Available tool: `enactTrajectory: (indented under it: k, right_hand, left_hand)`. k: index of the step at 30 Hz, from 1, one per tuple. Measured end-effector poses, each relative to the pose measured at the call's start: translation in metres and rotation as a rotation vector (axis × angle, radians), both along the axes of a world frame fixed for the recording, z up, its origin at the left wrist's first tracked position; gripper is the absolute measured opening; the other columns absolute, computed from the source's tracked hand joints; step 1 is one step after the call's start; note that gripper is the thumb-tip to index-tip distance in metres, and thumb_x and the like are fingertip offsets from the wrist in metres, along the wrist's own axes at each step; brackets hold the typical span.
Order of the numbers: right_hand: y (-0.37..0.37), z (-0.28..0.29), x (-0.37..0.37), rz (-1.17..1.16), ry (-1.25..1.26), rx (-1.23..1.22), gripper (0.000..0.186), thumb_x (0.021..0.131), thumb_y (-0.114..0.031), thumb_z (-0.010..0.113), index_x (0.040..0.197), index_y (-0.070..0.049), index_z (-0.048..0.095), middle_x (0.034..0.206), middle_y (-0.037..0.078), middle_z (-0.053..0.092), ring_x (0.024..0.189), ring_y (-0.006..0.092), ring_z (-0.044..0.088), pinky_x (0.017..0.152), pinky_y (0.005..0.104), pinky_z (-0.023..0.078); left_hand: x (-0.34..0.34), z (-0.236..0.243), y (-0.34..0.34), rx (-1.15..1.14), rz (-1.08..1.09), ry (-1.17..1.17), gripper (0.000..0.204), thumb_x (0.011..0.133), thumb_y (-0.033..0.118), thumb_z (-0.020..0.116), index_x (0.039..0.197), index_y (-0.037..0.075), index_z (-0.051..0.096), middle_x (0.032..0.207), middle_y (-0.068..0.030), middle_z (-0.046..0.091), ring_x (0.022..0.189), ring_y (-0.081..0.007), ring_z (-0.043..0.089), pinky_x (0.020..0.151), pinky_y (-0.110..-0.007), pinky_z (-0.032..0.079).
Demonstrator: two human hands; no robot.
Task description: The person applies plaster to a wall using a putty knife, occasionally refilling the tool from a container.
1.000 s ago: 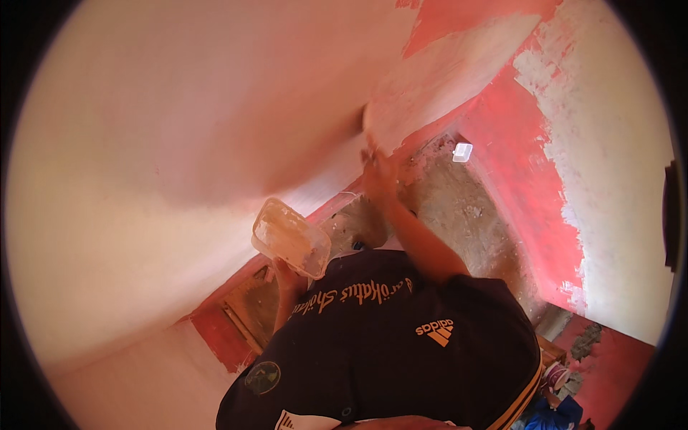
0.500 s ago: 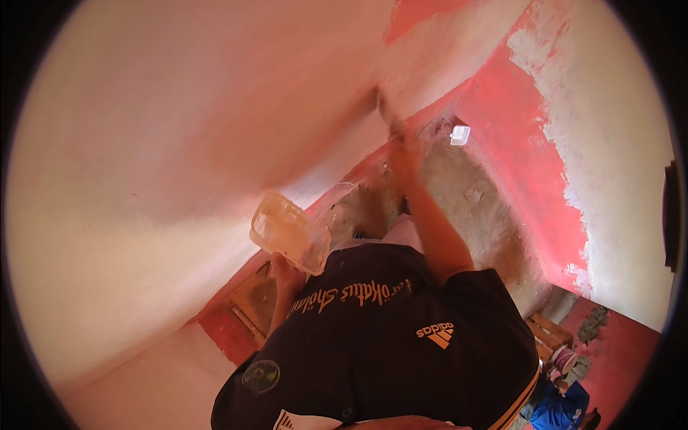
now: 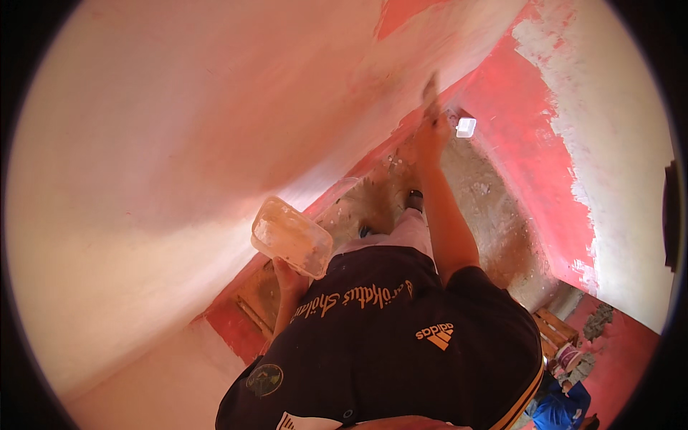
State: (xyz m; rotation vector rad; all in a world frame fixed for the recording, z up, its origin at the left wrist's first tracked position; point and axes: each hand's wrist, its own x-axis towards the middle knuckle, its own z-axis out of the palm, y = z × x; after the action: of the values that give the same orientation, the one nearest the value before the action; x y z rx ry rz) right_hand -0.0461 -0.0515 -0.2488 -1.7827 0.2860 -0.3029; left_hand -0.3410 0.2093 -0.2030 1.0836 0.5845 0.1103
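Observation:
My left hand (image 3: 288,278) is closed under a rectangular translucent plastic container (image 3: 292,240), open at the top, with whitish residue inside. It is held tilted in front of my chest, near the pale wall. Farther off, my right arm reaches out, and my right hand (image 3: 432,135) is closed round a slim brownish hand tool (image 3: 430,97). Motion blurs the tool, so its kind is unclear. Its tip is up by the pinkish-white wall (image 3: 287,107), close to the red corner strip; whether they touch I cannot tell.
A small white plastic tub (image 3: 466,127) sits by the corner. The right wall (image 3: 512,107) is red with a ragged whitish coat. My shoe (image 3: 414,200) stands on the stained floor (image 3: 487,193). At the lower right are a wooden crate (image 3: 555,331), a bucket (image 3: 568,356) and a person in blue (image 3: 562,407).
My right hand has moved right with the tool along the wall, nearer the corner. My left hand and the container have stayed almost in place.

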Motion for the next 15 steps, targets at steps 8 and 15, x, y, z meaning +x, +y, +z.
enactTrajectory:
  k: [8, 15]
  right_hand:
    - [0.036, -0.043, -0.027, 0.069, -0.064, -0.082, 0.022, 0.093, -0.013, 0.052, 0.104, 0.001, 0.065, 0.084, 0.015, 0.063, 0.081, 0.0235, 0.06, 0.075, 0.0343, 0.048]
    - [-0.021, 0.045, 0.029, -0.121, -0.063, 0.082, 0.022, 0.089, -0.002, 0.048, 0.1, -0.001, 0.067, 0.08, 0.011, 0.064, 0.075, 0.0206, 0.059, 0.073, 0.0316, 0.047]
  left_hand:
    - [-0.003, -0.007, 0.008, 0.051, -0.137, -0.04, 0.094, 0.078, 0.068, 0.061, 0.142, 0.007, 0.031, 0.137, -0.0096, 0.045, 0.123, -0.0286, 0.048, 0.102, -0.046, 0.043]
    - [-0.002, -0.005, 0.002, 0.094, -0.061, 0.06, 0.093, 0.08, 0.07, 0.055, 0.141, 0.004, 0.031, 0.137, -0.0109, 0.045, 0.124, -0.0277, 0.047, 0.102, -0.044, 0.044]
